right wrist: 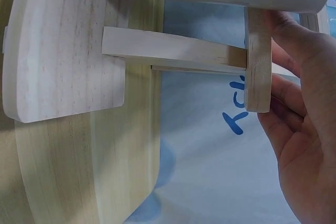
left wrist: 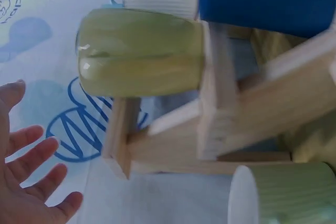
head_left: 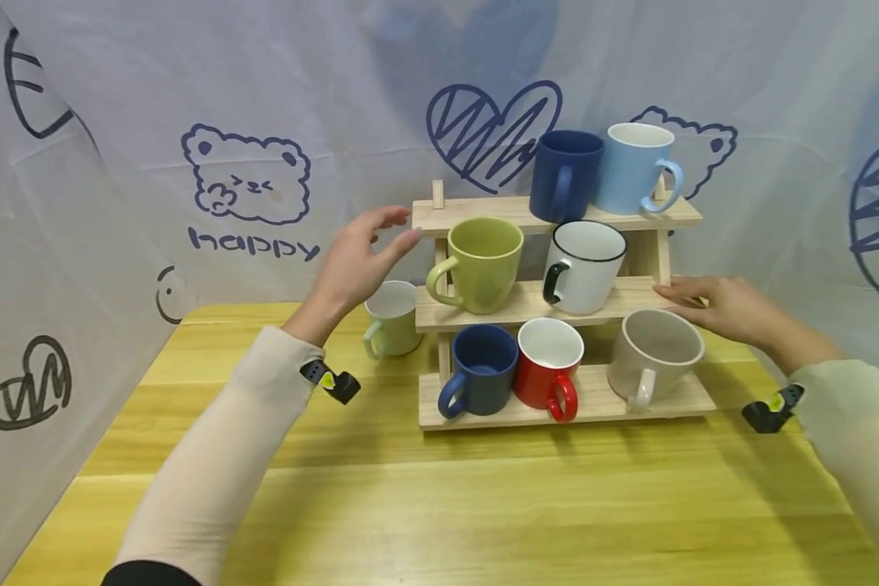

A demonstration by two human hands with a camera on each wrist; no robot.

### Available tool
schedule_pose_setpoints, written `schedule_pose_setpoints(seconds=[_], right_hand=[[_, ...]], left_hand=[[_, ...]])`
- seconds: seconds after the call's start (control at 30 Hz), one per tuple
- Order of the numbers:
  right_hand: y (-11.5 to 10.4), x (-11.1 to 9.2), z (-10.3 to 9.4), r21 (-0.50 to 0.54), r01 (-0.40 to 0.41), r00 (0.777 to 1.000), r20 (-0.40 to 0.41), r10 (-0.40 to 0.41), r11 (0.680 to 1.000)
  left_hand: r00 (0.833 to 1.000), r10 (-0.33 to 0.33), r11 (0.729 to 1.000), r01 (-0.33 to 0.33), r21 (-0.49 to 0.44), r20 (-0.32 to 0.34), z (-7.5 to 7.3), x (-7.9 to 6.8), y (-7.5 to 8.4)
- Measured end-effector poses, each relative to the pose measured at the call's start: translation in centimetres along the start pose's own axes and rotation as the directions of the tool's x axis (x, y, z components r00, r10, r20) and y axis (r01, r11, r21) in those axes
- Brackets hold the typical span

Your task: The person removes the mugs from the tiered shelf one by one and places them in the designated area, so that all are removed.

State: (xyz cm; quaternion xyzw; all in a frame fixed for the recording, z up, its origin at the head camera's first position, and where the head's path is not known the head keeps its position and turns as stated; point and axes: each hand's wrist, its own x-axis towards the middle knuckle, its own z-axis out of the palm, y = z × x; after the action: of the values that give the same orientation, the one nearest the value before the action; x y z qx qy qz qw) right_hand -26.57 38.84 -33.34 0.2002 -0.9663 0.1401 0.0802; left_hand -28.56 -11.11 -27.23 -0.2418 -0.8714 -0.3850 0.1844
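Wooden mug rack (head_left: 596, 396) is standing on the table (head_left: 557, 505), carrying mugs on all three tiers. The right hand (head_left: 728, 305) is gripping the end of its middle shelf with bent fingers, how firmly I cannot tell; the left hand (head_left: 359, 260) is hovering beside the top shelf's other end, fingers loosely spread, holding nothing. Any shove or lift from the right alone would probably be tilting the rack, and the dark blue mug (head_left: 586, 171) and light blue mug (head_left: 630, 175), sitting highest, would likely be toppling first. Overhanging handles on the red mug (head_left: 538, 376) and beige mug (head_left: 652, 358) could be catching a sleeve. Close by on the left, a pale green mug (head_left: 397, 325) is risking a knock. Behind, the cloth (head_left: 117, 203) is showing "happy" (head_left: 252, 244) under a bear drawing; no brand is showing legibly.
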Motion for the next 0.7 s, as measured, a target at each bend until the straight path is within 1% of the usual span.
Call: schedule_pose_setpoints(seconds=[0.17,0.43,0.6,0.7], right_hand=[[0.0,0.0,0.1,0.000,0.018,1.000,-0.009,-0.018,1.000],[0.1,-0.1,0.2,0.003,-0.024,1.000,0.017,0.024,1.000],[0.0,-0.1,0.0,0.006,-0.023,1.000,0.017,0.023,1.000],[-0.1,0.0,-0.1,0.007,-0.019,1.000,0.016,0.019,1.000]], left_hand=[[0.998,-0.016,0.999,0.013,0.045,0.060,0.0,1.3,1.4],[0.995,-0.014,0.994,0.003,0.110,0.102,0.7,3.2,3.6],[0.989,-0.027,0.987,0.003,0.162,0.147,1.2,4.2,5.0],[0.986,-0.024,0.983,-0.006,0.185,0.162,1.5,4.7,5.8]])
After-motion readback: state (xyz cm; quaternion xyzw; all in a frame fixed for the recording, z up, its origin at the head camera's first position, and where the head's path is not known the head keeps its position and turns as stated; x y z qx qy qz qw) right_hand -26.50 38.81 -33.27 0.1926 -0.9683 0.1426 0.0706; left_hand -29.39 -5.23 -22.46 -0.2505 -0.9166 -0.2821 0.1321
